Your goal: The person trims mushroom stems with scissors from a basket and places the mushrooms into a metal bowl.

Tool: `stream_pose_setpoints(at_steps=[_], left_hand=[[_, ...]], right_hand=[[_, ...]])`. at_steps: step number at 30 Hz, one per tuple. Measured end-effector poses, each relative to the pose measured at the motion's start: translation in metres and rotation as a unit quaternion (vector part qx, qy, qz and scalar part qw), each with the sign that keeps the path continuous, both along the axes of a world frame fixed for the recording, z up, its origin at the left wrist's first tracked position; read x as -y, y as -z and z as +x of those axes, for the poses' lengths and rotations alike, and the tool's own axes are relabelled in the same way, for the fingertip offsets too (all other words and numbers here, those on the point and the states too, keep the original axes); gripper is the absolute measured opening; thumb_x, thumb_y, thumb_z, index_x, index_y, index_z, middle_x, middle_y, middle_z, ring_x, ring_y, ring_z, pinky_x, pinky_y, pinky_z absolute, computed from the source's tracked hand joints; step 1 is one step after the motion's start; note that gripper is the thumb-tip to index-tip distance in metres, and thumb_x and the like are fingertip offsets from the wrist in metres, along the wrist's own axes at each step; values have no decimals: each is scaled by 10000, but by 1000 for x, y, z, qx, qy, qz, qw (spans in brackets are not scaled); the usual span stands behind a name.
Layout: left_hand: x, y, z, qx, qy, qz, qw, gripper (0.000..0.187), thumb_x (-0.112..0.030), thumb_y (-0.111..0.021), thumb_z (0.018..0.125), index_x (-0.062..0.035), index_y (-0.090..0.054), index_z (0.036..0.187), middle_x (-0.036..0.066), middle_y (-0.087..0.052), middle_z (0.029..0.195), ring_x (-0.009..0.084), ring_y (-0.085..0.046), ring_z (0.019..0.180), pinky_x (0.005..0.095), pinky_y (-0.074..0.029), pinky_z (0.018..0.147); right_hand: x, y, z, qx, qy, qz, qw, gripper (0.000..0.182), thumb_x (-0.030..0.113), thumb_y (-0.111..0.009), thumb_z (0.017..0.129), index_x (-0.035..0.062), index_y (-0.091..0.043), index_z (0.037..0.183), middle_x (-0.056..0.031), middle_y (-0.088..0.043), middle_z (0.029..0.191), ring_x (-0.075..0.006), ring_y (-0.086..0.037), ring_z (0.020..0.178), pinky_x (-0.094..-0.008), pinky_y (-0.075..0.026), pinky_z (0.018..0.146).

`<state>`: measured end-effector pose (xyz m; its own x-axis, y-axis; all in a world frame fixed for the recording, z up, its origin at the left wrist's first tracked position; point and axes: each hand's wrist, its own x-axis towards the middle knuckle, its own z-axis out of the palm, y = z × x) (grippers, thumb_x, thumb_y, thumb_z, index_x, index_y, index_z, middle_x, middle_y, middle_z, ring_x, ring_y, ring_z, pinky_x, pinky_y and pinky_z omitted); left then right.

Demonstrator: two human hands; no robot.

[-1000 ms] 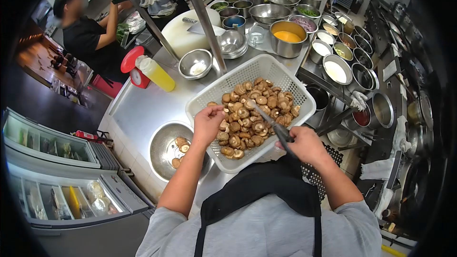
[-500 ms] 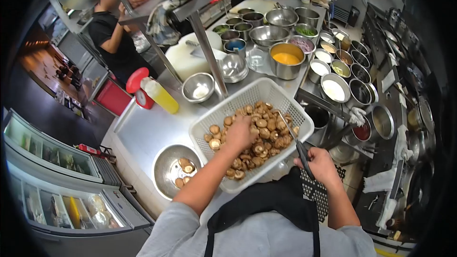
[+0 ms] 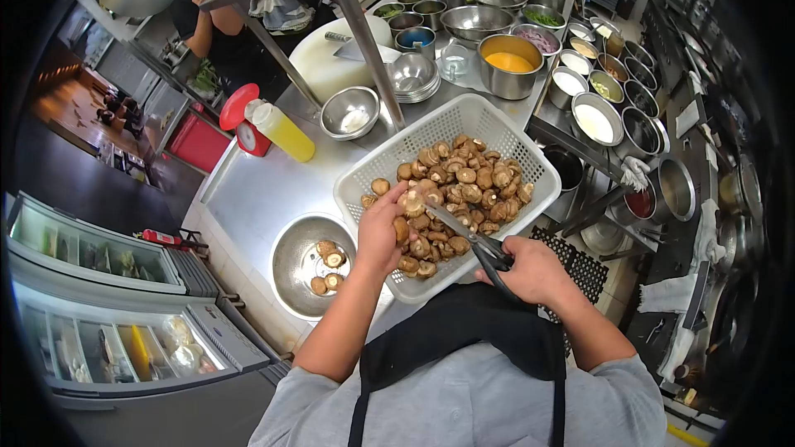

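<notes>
Over the near side of a white perforated basket (image 3: 358,175) full of brown mushrooms (image 3: 464,174), my left hand (image 3: 379,232) grips a mushroom (image 3: 411,202) with its pale underside showing. A second brown cap shows against the fingers of that hand. My right hand (image 3: 538,269) is closed round the black handles of a pair of scissors (image 3: 490,258). Their metal blades point left, with the tips right at the held mushroom. Left of the basket, a steel colander bowl (image 3: 286,269) has several mushrooms in it.
A yellow squeeze bottle (image 3: 286,134), a red scale (image 3: 248,136) and a small steel bowl (image 3: 349,113) stand behind. A metal shelf post (image 3: 364,50) rises beyond the basket. Food pots (image 3: 509,74) line the back right; a person (image 3: 203,29) stands at the far left.
My left hand has come up out of the pile toward me with a mushroom. My right hand has swung the scissors left, bringing the blades to it. The view has shifted slightly.
</notes>
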<state>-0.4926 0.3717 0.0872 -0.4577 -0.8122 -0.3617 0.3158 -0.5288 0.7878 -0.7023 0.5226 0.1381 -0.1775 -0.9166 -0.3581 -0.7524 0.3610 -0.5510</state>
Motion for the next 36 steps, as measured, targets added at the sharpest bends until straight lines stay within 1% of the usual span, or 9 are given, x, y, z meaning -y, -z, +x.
stream_pose_setpoints(at_steps=[4,10,16,20,23,25,26,29,36], left_hand=[[-12,9,1,67,-66,-67,993,464,-79,-470,963,27,-429,1413,98,-606,1313,126,-623,870,261,-516,573],[-20,13,3,31,-74,-100,992,466,-27,-475,956,33,-417,1414,81,-583,1345,105,-612,828,247,-544,595],[-22,21,10,42,-63,-101,992,471,-25,-468,959,41,-406,1421,81,-574,1353,102,-613,824,251,-546,594],[-23,20,14,46,-63,-78,994,472,-25,-468,963,42,-402,1425,82,-586,1334,105,-617,837,249,-537,584],[-22,28,22,55,-50,-68,995,458,-29,-470,966,43,-415,1415,88,-599,1315,111,-623,870,248,-530,585],[-24,28,23,54,-66,-62,994,438,-43,-482,964,37,-447,1394,75,-620,1254,104,-617,854,246,-525,579],[-25,28,22,52,-81,-57,994,420,-58,-493,962,31,-479,1372,62,-642,1194,96,-611,838,244,-521,574],[-19,32,29,51,-73,-45,995,407,-60,-498,961,38,-494,1356,76,-631,1255,111,-622,856,253,-520,573],[-14,23,36,43,-41,-25,998,390,-53,-502,960,53,-509,1335,90,-643,1227,116,-622,817,261,-515,568]], right_hand=[[6,8,10,-77,-53,-47,995,597,594,-719,754,3,-645,796,-198,-678,833,-381,-663,835,-460,-515,773],[12,23,19,-163,-105,-92,977,639,639,-658,788,2,-633,830,-186,-678,815,-346,-668,805,-429,-499,769],[16,23,30,-172,-142,-74,972,657,652,-631,808,-5,-635,793,-185,-681,764,-346,-684,737,-435,-533,680],[17,31,33,-143,-139,-27,979,683,664,-626,805,-18,-643,838,-207,-680,787,-383,-678,787,-452,-538,731],[18,37,31,-138,-150,-55,977,644,639,-626,819,-5,-655,809,-200,-676,747,-383,-680,747,-455,-544,701],[20,34,29,-159,-156,-31,974,415,424,-672,798,10,-661,834,-181,-692,775,-346,-695,769,-441,-552,714],[21,34,28,-158,-157,-31,974,415,424,-672,798,10,-661,834,-181,-692,775,-346,-695,769,-441,-552,714],[22,33,24,-165,-165,-32,972,379,392,-674,789,18,-663,849,-172,-698,786,-337,-699,793,-442,-553,729],[20,27,17,-197,-178,-57,962,373,364,-656,799,16,-634,933,-166,-687,867,-314,-676,863,-415,-481,810]])
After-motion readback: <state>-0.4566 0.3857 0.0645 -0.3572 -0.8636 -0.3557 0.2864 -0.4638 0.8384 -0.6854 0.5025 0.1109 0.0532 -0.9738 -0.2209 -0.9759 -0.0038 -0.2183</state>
